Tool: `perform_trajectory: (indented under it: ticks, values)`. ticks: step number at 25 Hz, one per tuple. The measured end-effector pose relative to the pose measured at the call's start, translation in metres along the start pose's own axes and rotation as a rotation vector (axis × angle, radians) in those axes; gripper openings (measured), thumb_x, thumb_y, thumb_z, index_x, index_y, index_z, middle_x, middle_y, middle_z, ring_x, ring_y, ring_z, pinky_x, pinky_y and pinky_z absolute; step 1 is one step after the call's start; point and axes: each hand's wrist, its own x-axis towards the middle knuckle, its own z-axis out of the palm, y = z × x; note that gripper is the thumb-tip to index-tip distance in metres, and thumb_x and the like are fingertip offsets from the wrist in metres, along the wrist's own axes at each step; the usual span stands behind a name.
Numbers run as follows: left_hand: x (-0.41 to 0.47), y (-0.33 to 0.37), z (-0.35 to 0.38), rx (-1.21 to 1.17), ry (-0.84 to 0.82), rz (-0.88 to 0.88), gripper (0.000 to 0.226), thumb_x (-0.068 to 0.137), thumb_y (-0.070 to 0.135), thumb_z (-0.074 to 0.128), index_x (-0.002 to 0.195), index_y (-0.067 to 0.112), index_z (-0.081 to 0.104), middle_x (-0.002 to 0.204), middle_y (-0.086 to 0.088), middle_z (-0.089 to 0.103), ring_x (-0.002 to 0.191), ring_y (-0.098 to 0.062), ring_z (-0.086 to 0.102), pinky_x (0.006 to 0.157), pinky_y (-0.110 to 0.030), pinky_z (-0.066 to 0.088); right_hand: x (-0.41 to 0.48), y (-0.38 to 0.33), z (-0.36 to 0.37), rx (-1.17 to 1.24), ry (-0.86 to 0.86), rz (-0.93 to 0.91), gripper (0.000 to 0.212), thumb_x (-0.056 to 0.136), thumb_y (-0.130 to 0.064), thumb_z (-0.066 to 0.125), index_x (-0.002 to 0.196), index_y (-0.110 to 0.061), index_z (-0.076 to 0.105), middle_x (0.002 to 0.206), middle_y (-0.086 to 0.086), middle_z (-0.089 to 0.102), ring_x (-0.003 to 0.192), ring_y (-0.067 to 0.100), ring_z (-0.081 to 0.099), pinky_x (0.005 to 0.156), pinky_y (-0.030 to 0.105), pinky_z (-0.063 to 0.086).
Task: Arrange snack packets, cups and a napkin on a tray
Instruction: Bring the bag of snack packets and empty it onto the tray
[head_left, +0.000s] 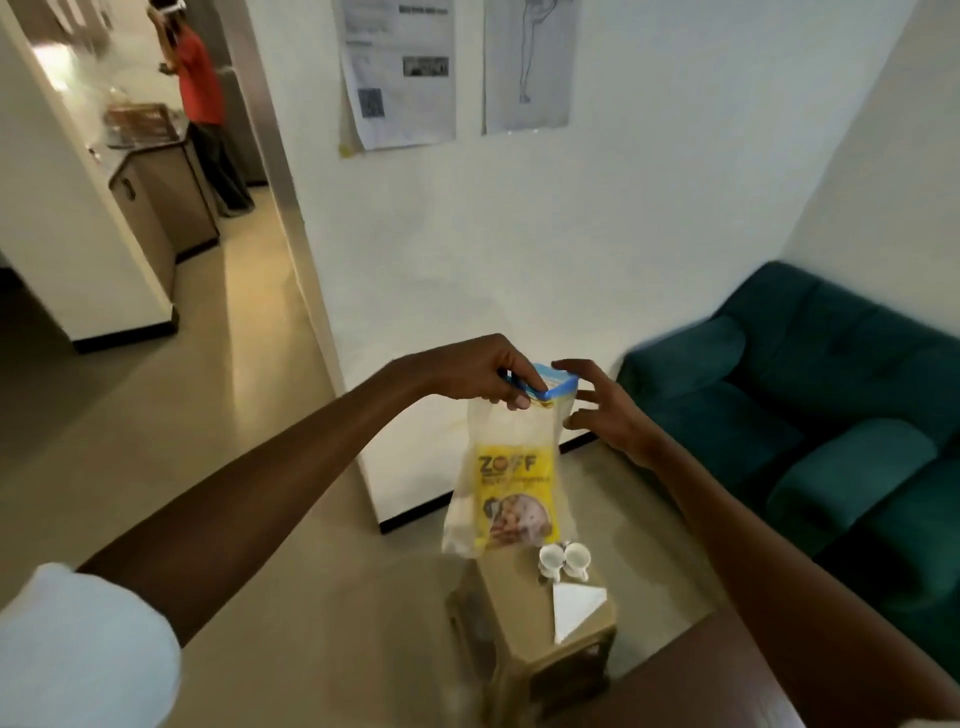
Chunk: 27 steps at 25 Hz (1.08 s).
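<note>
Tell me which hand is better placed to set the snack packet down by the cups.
Left, probably. The left hand pinches the snack packet by its blue top, and it hangs above the stool with the cups. The right hand is beside it, fingers spread, gripping nothing.

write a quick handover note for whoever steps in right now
Hands: the left hand pinches the blue top strip of the ZOFF snack packet, which hangs in the air over the beige stool. The right hand is open beside the packet's top, fingers spread, gripping nothing.
Things: two white cups stand side by side on the stool. The folded white napkin lies flat just on the near side of them.
Done: nothing is on a tray, and no tray is clearly in view.
Left: find the tray, then set the packet, cups and napkin on it.
</note>
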Motion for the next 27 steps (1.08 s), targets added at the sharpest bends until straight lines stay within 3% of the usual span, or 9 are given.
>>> perform_trajectory:
  ticks: [3,5,9,12,17,20,23,27]
  values:
    - [0.02,0.044,-0.002,0.05,-0.014,0.056,0.03,0.089,0.013,0.078,0.118,0.019,0.077,0.084,-0.002,0.076,0.07,-0.004,0.062,0.066,-0.022,0.049,-0.026,-0.018,-0.047,-0.085,0.101,0.033,0.027,0.086,-0.003,0.08,0.111,-0.01,0.071,0.114,0.005,0.074,0.099,0.018,0.072,0.089,0.032,0.058]
    - [0.033,0.077,0.001,0.066,-0.03,0.089,0.029,0.089,0.013,0.078,0.117,0.019,0.078,0.078,0.005,0.075,0.066,-0.001,0.061,0.06,-0.017,0.047,-0.055,-0.017,-0.085,-0.183,0.154,0.09,0.015,0.086,-0.009,0.083,0.098,-0.009,0.075,0.099,0.005,0.078,0.092,0.02,0.074,0.092,0.039,0.059]
    - [0.051,0.135,0.019,0.129,-0.075,0.129,0.026,0.088,0.015,0.078,0.113,0.02,0.078,0.078,0.002,0.075,0.067,-0.007,0.061,0.058,-0.018,0.047,-0.139,-0.014,-0.153,-0.285,0.187,0.085,0.012,0.083,-0.013,0.086,0.084,-0.017,0.074,0.082,-0.005,0.074,0.073,-0.002,0.066,0.081,0.028,0.052]
    - [0.062,0.182,0.046,0.118,-0.033,0.125,0.024,0.084,0.016,0.083,0.107,0.016,0.077,0.084,-0.012,0.077,0.062,-0.01,0.059,0.059,-0.024,0.047,-0.214,-0.028,-0.198,-0.309,0.274,0.04,0.022,0.085,-0.009,0.084,0.079,-0.025,0.07,0.078,-0.004,0.07,0.074,0.007,0.061,0.077,0.029,0.052]
    - [0.063,0.263,0.125,0.105,0.103,0.174,0.021,0.075,0.023,0.091,0.089,0.017,0.075,0.077,0.005,0.075,0.059,-0.005,0.065,0.055,-0.021,0.05,-0.338,-0.047,-0.261,-0.453,0.427,-0.057,0.019,0.082,-0.01,0.086,0.082,-0.022,0.071,0.081,0.001,0.075,0.073,0.003,0.06,0.073,0.022,0.052]
    - [0.065,0.305,0.186,0.148,0.249,0.253,0.021,0.075,0.035,0.089,0.084,0.027,0.072,0.096,0.011,0.065,0.071,-0.005,0.065,0.059,-0.015,0.046,-0.405,-0.045,-0.289,-0.491,0.499,-0.053,0.015,0.082,-0.01,0.086,0.085,-0.018,0.074,0.08,-0.003,0.075,0.07,-0.006,0.061,0.071,0.012,0.05]
    - [0.073,0.342,0.25,0.19,0.306,0.33,0.022,0.078,0.04,0.086,0.086,0.025,0.071,0.116,0.009,0.057,0.09,-0.007,0.06,0.078,-0.025,0.048,-0.473,-0.032,-0.308,-0.496,0.555,0.004,0.014,0.083,-0.008,0.086,0.087,-0.016,0.075,0.081,-0.007,0.074,0.07,-0.011,0.063,0.072,0.006,0.05]
    - [0.092,0.384,0.317,0.219,0.118,0.313,0.022,0.082,0.045,0.08,0.084,0.024,0.074,0.083,0.006,0.073,0.079,-0.017,0.068,0.077,-0.039,0.056,-0.55,-0.01,-0.326,-0.558,0.609,0.103,0.011,0.081,-0.007,0.086,0.087,-0.01,0.077,0.078,-0.008,0.074,0.069,-0.01,0.063,0.073,0.006,0.05]
